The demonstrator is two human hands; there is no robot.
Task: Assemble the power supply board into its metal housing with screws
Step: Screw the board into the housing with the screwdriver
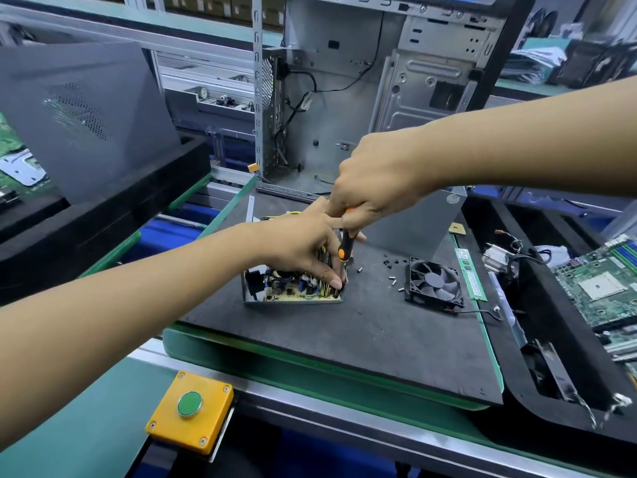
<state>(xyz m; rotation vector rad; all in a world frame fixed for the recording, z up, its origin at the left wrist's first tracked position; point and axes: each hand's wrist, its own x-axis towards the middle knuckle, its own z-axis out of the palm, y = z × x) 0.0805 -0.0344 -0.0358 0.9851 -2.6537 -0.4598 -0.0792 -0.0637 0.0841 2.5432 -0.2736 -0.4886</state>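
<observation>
Setting: a factory bench, dark grey foam work mat (pixel 362 339) edged in green, with an open silver computer case (pixel 379 81) standing at the back.
Task piece: the yellowish power supply board crowded with components (pixel 293 288) sits down inside its shallow open grey metal housing (pixel 251 298), mid-mat, long side running left to right.
Key relation: the work point is the board's right near corner, directly under both hands; the black-and-orange-handled screwdriver (pixel 344 248) stands almost upright, tip down at that corner.
Right hand: right hand (pixel 375 177) comes in from above, fingers wrapped around the top of the handle; nearer the tool's top.
Left hand: left hand (pixel 303 243) reaches across the housing, fingertips pinched at the shaft near the tip, apparently steadying it; whether a screw sits there I cannot tell.
Nearby: loose small silver and black screws (pixel 391 270) are scattered just right of the housing; a square black cooling fan (pixel 434 282) lies beyond them, a green memory stick (pixel 470 274) past that.
In the way: yellow and black wires bunch near the corner, under the left fingers; they look likeliest to crowd the tip.
Foreground: yellow box with a green push button (pixel 189 408), well apart.
</observation>
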